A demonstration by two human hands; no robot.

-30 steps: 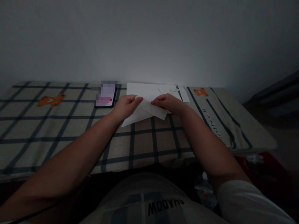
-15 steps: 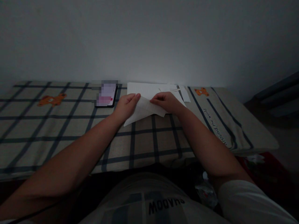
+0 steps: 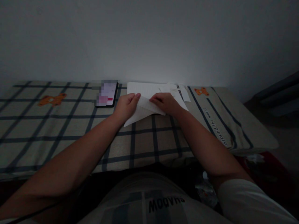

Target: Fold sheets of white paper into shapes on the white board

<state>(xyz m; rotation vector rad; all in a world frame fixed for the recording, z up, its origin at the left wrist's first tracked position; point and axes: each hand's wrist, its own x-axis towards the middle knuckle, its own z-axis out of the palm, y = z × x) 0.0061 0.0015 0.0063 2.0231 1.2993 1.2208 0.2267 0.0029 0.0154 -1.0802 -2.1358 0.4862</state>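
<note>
The folded white sheet (image 3: 141,110) is held over the near edge of the bench's paper pile, one sharp corner pointing toward the person and to the left; its long axis slants from there rightward and slightly away. The left hand (image 3: 126,105) is clamped on its left side, thumb on top; the right hand (image 3: 165,102) pinches the folded flap, fingertips together. Lined paper (image 3: 142,88) lies behind on the cloth-covered bench (image 3: 142,143), with a lit phone (image 3: 109,95) to the left and a plain wall (image 3: 149,40) beyond.
</note>
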